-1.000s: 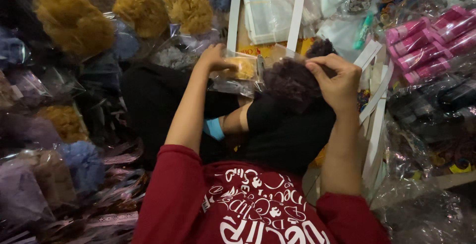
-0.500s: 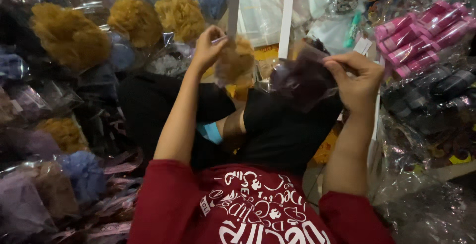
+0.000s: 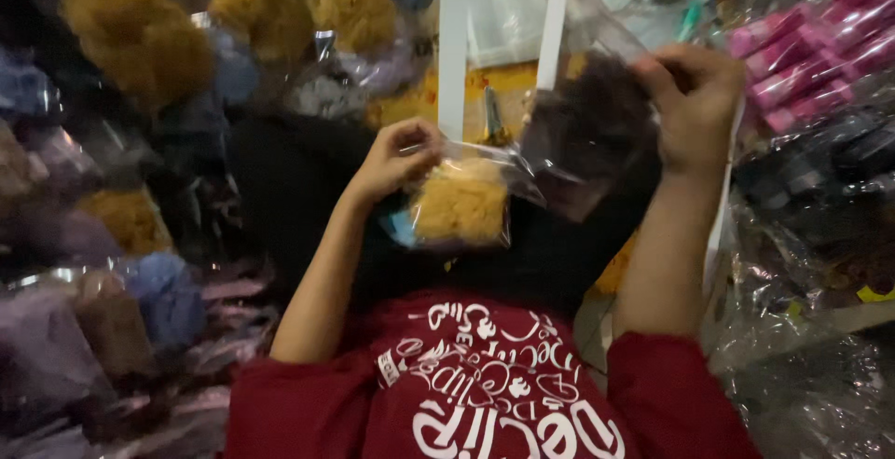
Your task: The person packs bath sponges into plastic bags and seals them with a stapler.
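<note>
Two clear bags hang side by side: left hand (image 3: 396, 156) pinches the mustard pom-pom bag (image 3: 460, 203) by its top. Right hand (image 3: 695, 95), higher, grips the dark brown pom-pom bag (image 3: 583, 133); their edges touch.

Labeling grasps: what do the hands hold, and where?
Left hand: clear bag of yellow fluff, top edge. Right hand: clear bag of dark fluff, top corner.

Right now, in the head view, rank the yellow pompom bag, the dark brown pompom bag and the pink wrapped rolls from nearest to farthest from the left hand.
1. Yellow pompom bag: held by the left hand, hanging just right of it.
2. Dark brown pompom bag: further right, held by the right hand.
3. Pink wrapped rolls: far right, upper corner.
</note>
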